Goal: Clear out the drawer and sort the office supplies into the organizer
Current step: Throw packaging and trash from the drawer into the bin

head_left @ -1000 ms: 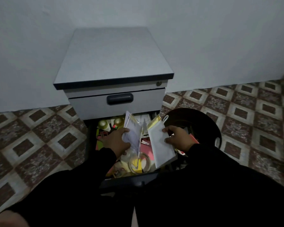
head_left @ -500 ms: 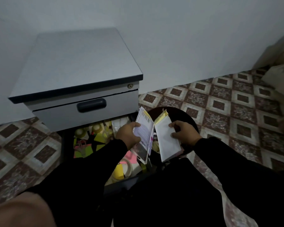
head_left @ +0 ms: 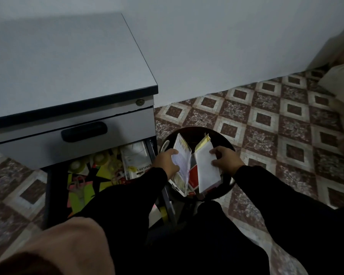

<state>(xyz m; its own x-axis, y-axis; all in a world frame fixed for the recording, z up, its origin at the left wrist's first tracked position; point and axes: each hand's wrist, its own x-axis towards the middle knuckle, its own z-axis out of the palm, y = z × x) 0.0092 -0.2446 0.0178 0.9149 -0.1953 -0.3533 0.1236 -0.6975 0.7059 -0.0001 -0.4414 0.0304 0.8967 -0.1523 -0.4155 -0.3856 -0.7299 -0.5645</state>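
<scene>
My left hand grips a flat clear packet of small coloured items, held upright. My right hand grips a white envelope-like pack with a yellow top edge. Both packs hang over a dark round container on the floor, right of the cabinet. Inside it lies something red. To the left, the open lower drawer holds tape rolls, bright sticky notes and a white stapler packet.
A grey cabinet stands against the white wall, its upper drawer closed with a black handle. Patterned tile floor spreads to the right. A pale bag or cushion lies at the far right. A knee fills the lower left.
Both hands carried the two packs rightward out of the drawer to above the dark round container. The view swung right, so the cabinet now sits at the left.
</scene>
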